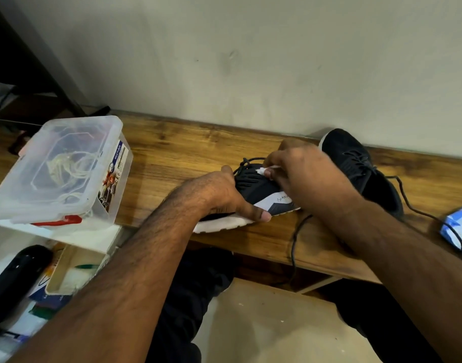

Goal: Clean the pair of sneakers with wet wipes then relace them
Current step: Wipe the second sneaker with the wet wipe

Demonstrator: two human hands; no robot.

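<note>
A black sneaker with a white sole (256, 191) lies on its side near the front edge of the wooden table (177, 150). My left hand (224, 195) grips it at the heel end, thumb on the sole. My right hand (303, 171) pinches a small white wet wipe (264, 170) against the upper by the lace holes. The second black sneaker (361, 166) stands behind my right hand near the wall, its dark lace (413, 205) trailing over the table. A loose lace (295, 239) hangs over the front edge.
A clear plastic box with a red latch (59, 169), holding cords, sits at the table's left end. A blue and white wipes pack (458, 229) lies at the right edge. Below left are a black object (12, 279) and boxes. The wall runs right behind the table.
</note>
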